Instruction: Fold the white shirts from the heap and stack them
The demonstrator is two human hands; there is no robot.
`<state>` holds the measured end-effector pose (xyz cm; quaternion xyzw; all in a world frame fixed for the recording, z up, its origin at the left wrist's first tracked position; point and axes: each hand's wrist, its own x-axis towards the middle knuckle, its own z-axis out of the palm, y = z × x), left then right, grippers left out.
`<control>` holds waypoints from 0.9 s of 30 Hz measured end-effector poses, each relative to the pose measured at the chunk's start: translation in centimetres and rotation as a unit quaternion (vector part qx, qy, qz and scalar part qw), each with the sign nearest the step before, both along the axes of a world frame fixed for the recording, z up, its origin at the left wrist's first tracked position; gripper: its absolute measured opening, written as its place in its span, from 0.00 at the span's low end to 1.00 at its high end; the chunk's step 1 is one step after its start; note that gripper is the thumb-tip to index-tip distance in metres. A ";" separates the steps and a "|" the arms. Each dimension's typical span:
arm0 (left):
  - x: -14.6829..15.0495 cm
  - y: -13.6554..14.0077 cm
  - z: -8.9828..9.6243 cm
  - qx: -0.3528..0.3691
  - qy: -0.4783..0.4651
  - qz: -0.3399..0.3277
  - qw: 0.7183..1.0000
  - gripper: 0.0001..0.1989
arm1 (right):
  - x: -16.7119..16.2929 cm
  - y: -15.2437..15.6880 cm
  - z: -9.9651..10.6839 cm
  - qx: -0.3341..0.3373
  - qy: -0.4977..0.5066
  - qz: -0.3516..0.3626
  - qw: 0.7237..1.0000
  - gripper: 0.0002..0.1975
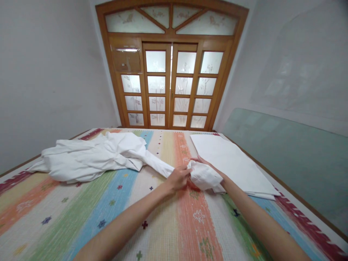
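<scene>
A crumpled white garment (95, 156) lies on the left side of the bed, and a long narrow part like a sleeve stretches from it toward my hands. My left hand (178, 178) is closed on the end of this narrow part, fingers pinching the cloth. Bunched white fabric (205, 175) covers much of my right hand (202, 159), which sits just beyond and to the right of the left one. Only some of its fingers and the wrist show; they appear to grip the bunched end.
To the right lies a flat, folded white cloth (231, 163), close to my right forearm. A bedspread (160, 228) with coloured stripes covers the bed. A greenish headboard-like panel (285, 148) runs along the right. Wooden doors with glass panes (171, 83) stand beyond the bed.
</scene>
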<state>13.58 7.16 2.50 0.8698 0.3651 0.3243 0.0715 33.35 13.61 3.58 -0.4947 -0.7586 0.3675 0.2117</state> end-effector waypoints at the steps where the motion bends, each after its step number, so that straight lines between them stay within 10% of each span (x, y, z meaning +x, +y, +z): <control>1: 1.2 -0.6 -0.4 -0.010 -0.007 -0.034 0.999 0.14 | -0.5 -0.2 0.7 -0.067 0.060 0.015 0.996 0.34; 6: 4.0 -4.1 -1.5 -0.048 0.024 -0.134 0.989 0.13 | -2.7 -2.1 2.3 -0.229 0.149 0.128 0.953 0.28; 13: -0.1 -7.1 0.5 -0.029 0.051 -0.185 0.981 0.16 | -7.1 -4.1 0.6 -0.041 -0.036 0.251 0.967 0.14; 19: -7.3 -4.4 1.2 0.151 0.138 -0.135 0.969 0.15 | -8.2 -6.2 0.7 0.025 -0.141 0.233 0.962 0.10; 23: -12.8 -0.4 2.9 0.178 0.171 0.085 0.965 0.15 | -9.0 -8.7 1.3 0.083 -0.239 0.183 0.950 0.20; 27: -18.9 2.8 4.5 0.133 0.100 0.391 0.905 0.24 | -9.3 -10.0 2.3 0.149 -0.294 0.207 0.921 0.10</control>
